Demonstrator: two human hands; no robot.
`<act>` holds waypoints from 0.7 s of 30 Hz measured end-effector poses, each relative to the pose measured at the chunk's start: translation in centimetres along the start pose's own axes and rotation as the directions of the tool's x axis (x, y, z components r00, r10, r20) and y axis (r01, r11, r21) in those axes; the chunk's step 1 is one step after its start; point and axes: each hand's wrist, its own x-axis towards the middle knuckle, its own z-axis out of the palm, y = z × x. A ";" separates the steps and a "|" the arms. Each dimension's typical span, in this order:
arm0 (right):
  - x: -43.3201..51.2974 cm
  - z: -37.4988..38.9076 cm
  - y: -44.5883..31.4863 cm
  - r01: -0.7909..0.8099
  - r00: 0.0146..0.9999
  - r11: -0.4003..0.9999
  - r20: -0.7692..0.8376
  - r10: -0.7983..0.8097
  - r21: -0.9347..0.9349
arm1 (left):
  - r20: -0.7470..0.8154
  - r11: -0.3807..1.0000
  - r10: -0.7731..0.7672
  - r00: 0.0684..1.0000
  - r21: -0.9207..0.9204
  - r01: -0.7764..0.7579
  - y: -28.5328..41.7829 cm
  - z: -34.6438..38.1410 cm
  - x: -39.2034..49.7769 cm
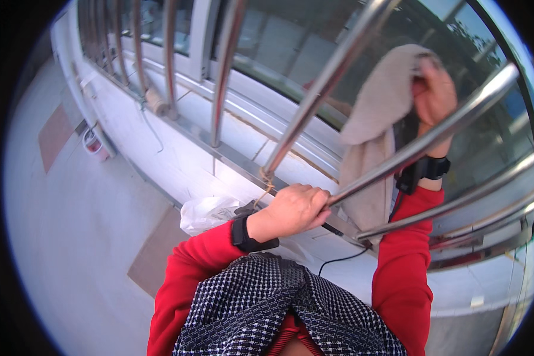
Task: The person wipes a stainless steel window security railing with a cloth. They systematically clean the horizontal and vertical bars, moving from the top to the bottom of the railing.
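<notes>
My left hand (pixel 293 208) is wrapped around the lower part of a stainless steel window bar (pixel 396 158). My right hand (pixel 434 95) reaches between the bars and grips a beige cloth (pixel 378 95), its fingers blurred. The upper part of the cloth lies up at the window glass (pixel 276 49); the rest hangs down past the white window frame (pixel 267 98) towards the sill, partly behind the bar. Each wrist carries a black strap, and the right one also bears a dark device.
More upright steel bars (pixel 224 75) stand left along the tiled ledge. A yellowish string (pixel 267 178) is tied around one bar. Below lie a white plastic bag (pixel 207 216) and a black cable (pixel 340 258). A beige roll (pixel 156 103) rests on the ledge; a small bucket (pixel 94 144) stands below.
</notes>
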 end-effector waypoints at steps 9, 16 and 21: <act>-1.3 13.3 15.7 0.491 0.698 0.649 0.708 0.105 -0.581 | 0.049 0.998 -0.044 0.998 -0.044 0.046 0.0 -0.4 -0.1; -2.2 15.2 19.2 0.785 0.590 0.282 0.805 -0.069 -0.551 | -0.015 0.999 -0.046 0.999 0.026 0.046 0.3 0.5 -0.1; -1.5 15.3 20.3 0.758 0.622 0.239 0.783 0.015 -0.607 | -0.019 0.995 -0.076 0.997 0.061 0.077 0.5 0.8 -0.1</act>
